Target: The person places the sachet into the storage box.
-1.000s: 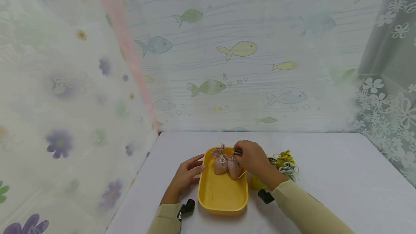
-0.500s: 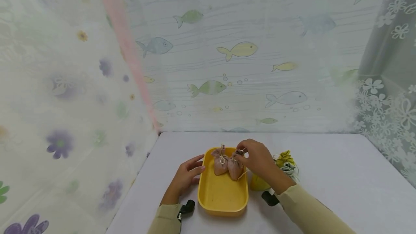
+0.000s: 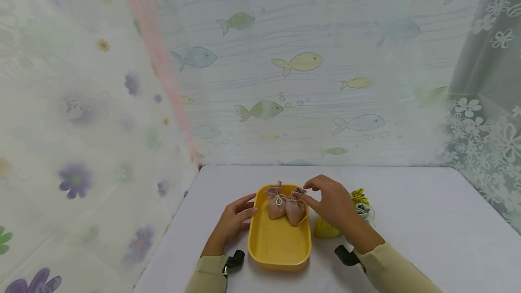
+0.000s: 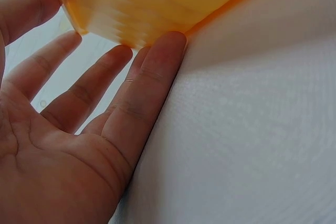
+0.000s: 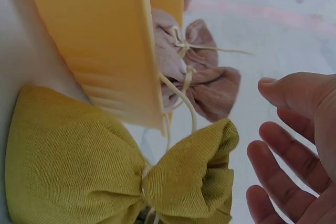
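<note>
In the head view a yellow tray (image 3: 278, 250) stands on the table, with two dusty-pink drawstring pouches (image 3: 277, 210) side by side at its far end. My left hand (image 3: 232, 220) touches the tray's left wall with extended fingers; the left wrist view shows the fingertips (image 4: 167, 45) against the wall. My right hand (image 3: 335, 202) is just right of the right-hand pink pouch (image 3: 294, 213), fingers spread and apart from it in the right wrist view. A mustard-yellow pouch (image 5: 79, 156) tied with pale cord is beside the tray, below that hand.
Beyond the right wrist lie another yellow pouch (image 3: 360, 196) and a pale grey-green pouch (image 3: 363, 211), partly hidden by the arm. A white cloth covers the table (image 3: 427, 220). Patterned curtains (image 3: 309, 103) rise behind it and at both sides.
My right hand has let go of the right-hand pink pouch and drawn back to the right, its fingers opening. The pouch stays in the tray; my left hand is still.
</note>
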Tool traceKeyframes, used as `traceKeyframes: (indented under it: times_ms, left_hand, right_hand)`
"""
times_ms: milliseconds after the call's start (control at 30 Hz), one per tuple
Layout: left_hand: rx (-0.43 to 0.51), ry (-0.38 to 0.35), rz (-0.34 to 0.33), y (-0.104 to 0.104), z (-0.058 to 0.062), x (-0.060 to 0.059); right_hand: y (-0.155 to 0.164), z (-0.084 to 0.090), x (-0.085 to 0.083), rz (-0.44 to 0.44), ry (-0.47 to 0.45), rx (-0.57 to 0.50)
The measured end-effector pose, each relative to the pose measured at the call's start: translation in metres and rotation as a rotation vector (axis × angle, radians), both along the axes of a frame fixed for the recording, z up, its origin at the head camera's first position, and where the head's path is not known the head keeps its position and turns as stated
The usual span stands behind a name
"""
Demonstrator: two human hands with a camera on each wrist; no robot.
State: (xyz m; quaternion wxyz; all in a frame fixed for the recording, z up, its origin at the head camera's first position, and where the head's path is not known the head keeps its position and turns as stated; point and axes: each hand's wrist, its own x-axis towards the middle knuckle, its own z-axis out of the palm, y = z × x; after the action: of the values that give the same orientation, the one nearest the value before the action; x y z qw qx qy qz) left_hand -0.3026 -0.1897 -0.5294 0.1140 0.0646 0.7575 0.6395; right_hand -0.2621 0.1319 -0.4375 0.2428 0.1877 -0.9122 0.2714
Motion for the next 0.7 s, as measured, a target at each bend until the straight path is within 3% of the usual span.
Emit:
traceKeyframes:
  times_ms: [367,700]
  left_hand:
    - [0.005,-0.007,-0.004,-0.001,-0.001,-0.003]
    - [-0.003,-0.007,0.004,-0.001,-0.001,-0.003]
  right_hand:
    - [0.014,0.002,0.017,-0.027,0.04,-0.041]
    - [0.03,0.0,0.026,-0.041,-0.007,-0.068]
